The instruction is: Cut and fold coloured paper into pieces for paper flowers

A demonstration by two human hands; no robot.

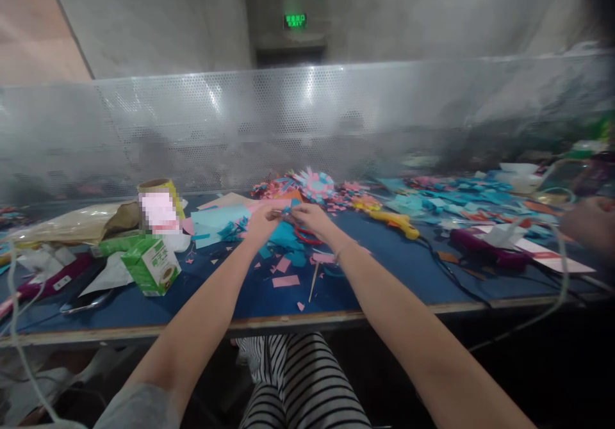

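Note:
My left hand and my right hand meet over the middle of the table, fingers pinched together. Between the fingertips is a small blue paper piece, held by both hands; its exact shape is blurred. Blue paper scraps lie under the hands. Beside my right hand is a red loop-shaped handle, partly hidden. Pink paper pieces and a thin stick are scattered nearer the table edge. Behind the hands sits a pile with a pink and blue paper flower.
A yellow glue gun with a dark cord lies to the right. At the left stand a green box and a yellow roll. A perforated metal screen closes the back. Another person's hand is at the far right.

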